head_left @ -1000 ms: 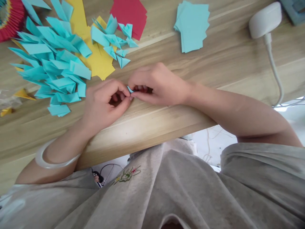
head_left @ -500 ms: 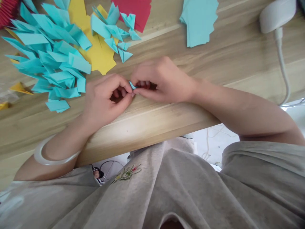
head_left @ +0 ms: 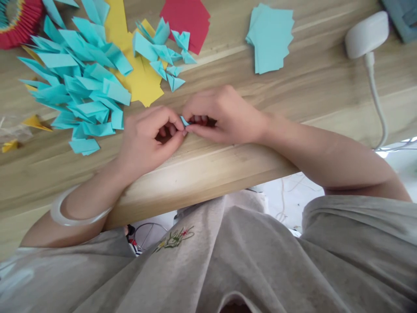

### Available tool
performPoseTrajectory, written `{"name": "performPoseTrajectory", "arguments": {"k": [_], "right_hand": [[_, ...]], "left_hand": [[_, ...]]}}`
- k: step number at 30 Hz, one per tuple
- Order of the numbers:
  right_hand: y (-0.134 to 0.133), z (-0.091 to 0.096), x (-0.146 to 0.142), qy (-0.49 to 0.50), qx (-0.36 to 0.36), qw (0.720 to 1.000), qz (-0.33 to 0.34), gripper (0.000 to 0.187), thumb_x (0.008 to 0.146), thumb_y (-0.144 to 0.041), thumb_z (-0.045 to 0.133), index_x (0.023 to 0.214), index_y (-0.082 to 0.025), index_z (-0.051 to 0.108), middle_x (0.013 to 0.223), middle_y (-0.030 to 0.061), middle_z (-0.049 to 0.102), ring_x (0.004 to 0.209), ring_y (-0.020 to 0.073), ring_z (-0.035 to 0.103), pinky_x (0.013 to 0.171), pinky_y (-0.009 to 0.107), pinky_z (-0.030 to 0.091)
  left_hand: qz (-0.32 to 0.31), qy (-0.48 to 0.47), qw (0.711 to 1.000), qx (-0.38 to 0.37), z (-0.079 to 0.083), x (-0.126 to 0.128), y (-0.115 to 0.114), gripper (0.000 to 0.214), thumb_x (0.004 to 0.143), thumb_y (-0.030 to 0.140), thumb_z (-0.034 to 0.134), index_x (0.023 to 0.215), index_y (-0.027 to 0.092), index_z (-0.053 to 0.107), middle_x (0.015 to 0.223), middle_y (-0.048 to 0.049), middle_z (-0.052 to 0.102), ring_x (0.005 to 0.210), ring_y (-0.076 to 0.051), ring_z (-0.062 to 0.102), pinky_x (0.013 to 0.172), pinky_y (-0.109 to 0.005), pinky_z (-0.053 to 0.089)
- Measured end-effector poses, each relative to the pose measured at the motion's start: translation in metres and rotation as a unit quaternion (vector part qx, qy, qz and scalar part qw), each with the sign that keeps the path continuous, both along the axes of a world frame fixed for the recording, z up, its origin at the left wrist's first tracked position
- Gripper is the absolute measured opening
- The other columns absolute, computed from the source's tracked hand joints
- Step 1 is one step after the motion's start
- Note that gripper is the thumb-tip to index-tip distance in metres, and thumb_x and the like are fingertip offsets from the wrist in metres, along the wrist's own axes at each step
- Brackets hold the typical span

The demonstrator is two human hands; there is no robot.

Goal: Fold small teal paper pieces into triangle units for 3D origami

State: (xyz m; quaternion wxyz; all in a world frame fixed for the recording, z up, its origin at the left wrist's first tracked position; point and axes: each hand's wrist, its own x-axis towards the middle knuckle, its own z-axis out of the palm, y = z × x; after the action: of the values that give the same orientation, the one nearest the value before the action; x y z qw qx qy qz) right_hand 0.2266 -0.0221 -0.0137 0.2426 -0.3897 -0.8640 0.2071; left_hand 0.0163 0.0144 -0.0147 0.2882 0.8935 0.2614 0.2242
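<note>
A tiny folded turquoise paper piece [head_left: 184, 121] is pinched between both hands at the near edge of the light wooden table [head_left: 208, 174], so only a sliver of it is seen. The left hand [head_left: 148, 139] is curled up, thumb and forefinger closed on it; the right hand [head_left: 224, 115] is clamped on likewise. A heap of folded turquoise paper bits [head_left: 78, 87] is piled far left, with flat turquoise paper squares [head_left: 270, 37] stacked far right.

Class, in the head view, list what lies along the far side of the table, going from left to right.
Red pleated ring → pile of folded teal pieces → red sheet → stack of teal sheets → white plug.
</note>
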Motion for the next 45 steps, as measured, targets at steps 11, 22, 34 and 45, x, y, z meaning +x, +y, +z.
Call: {"name": "performPoseTrajectory", "arguments": {"k": [11,22,34,45], "right_hand": [[-0.0001,0.0017,-0.0001,-0.021,-0.031,0.999,0.009,0.042,0.1,-0.038,0.03,0.094,-0.012,0.062,0.087,-0.0011,0.063,0.083,0.0048,0.056,0.079,0.02,0.048],[0.0001,-0.0002,0.0005,0.0,-0.016,1.0,0.004,0.064,0.099,-0.051,0.015,0.092,-0.011,0.065,0.087,-0.0025,0.066,0.083,0.0022,0.057,0.079,0.014,0.047],[0.0008,-0.0016,0.0007,0.02,-0.012,1.0,0.002,0.074,0.094,-0.057,0.006,0.088,-0.012,0.064,0.089,-0.0034,0.069,0.09,0.0029,0.061,0.081,0.01,0.047],[0.0012,0.002,-0.0016,-0.015,-0.015,1.0,-0.003,0.068,0.094,-0.052,0.009,0.091,-0.013,0.065,0.085,-0.0037,0.064,0.083,0.0024,0.059,0.076,0.012,0.048]], "left_hand": [[0.001,0.008,1.0,-0.002,0.0027,0.0001,-0.0017,0.008,0.088,0.025,0.064,0.083,0.025,0.057,0.07,0.0055,0.058,0.057,-0.008,0.052,0.048,-0.029,0.035],[-0.013,-0.024,1.0,0.01,-0.0013,-0.0001,0.0008,0.009,0.087,0.023,0.066,0.083,0.024,0.058,0.067,0.0056,0.057,0.055,-0.007,0.05,0.047,-0.026,0.034],[0.017,0.037,0.999,-0.008,0.0036,0.0009,-0.0023,0.008,0.087,0.026,0.062,0.083,0.027,0.056,0.07,0.0051,0.06,0.057,-0.009,0.053,0.05,-0.029,0.04],[0.014,0.032,0.999,-0.01,0.0033,0.0007,-0.0016,0.009,0.088,0.025,0.063,0.084,0.026,0.056,0.071,0.0052,0.059,0.058,-0.008,0.053,0.05,-0.029,0.039]]}}
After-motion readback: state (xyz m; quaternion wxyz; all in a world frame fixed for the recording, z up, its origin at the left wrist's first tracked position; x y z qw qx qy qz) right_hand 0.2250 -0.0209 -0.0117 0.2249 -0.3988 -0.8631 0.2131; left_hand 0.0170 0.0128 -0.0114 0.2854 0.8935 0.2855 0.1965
